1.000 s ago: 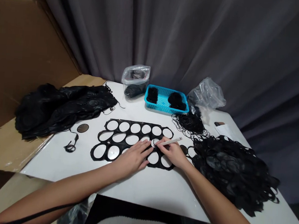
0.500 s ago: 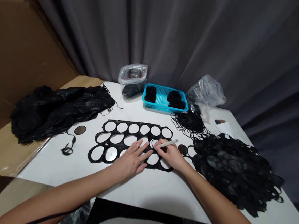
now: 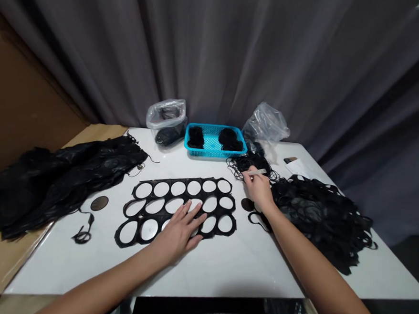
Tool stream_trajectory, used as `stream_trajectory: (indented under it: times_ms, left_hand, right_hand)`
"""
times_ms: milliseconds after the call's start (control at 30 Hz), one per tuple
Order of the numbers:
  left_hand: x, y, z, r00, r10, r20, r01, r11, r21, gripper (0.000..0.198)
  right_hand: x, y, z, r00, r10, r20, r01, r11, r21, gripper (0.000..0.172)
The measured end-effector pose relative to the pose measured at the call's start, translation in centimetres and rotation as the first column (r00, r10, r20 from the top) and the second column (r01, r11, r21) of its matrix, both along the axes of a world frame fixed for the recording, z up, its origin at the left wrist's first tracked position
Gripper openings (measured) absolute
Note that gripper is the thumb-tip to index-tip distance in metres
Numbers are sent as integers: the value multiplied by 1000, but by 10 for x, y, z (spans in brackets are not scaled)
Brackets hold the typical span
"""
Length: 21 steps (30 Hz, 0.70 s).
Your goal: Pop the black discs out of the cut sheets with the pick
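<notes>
A black sheet with rows of round holes (image 3: pixel 164 192) lies flat on the white table. My left hand (image 3: pixel 181 227) rests on its lower middle, fingers spread, covering a few of the holes. My right hand (image 3: pixel 259 189) is closed around a slim, pale, pen-like tool (image 3: pixel 257 172); its exact kind is unclear. The fingertips of that hand are at the front edge of a tangled heap of thin black rings (image 3: pixel 254 162). Whether a ring is also pinched there is too small to tell.
Large black piles lie at left (image 3: pixel 57 180) and right (image 3: pixel 320 212). Behind stand a blue basket (image 3: pixel 215 153) with two black bundles, a clear bag (image 3: pixel 166 120) and another plastic bag (image 3: pixel 267 123). Dark discs (image 3: pixel 99 203) and a black scrap (image 3: pixel 82 236) lie nearby.
My right hand has moved from the sheet's right side, away from me and rightward, to the ring heap, still holding the pale tool. My left hand stays on the sheet. The view has shifted.
</notes>
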<state>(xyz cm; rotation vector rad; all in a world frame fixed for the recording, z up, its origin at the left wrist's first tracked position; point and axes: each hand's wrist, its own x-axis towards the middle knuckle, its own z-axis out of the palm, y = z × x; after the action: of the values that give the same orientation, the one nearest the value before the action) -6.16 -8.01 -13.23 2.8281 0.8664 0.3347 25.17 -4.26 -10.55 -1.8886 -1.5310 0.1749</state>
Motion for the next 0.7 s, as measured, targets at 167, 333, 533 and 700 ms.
stream_trajectory:
  times_ms: [167,333,533,700]
  left_hand:
    - [30,3,15,984,-147,104,144,989,35,45]
    - [61,-8,20,952,-280,123,299,938,-174,46]
    - [60,-13,24,960,-111,257,208,897,-389,39]
    - [55,-10,12,979,-136,153,152,984,-95,39]
  right_hand:
    - [-4,-23,1,691,44,-722,-137,988,-70,31]
    - [-19,-39,1,216,-42,-975,-286,953,-104,43]
    - [-25,-54,-4,299,32,-954,-416,904,-100,37]
    - [-33,-64,-12,682,289,-672,-485,866,-120,26]
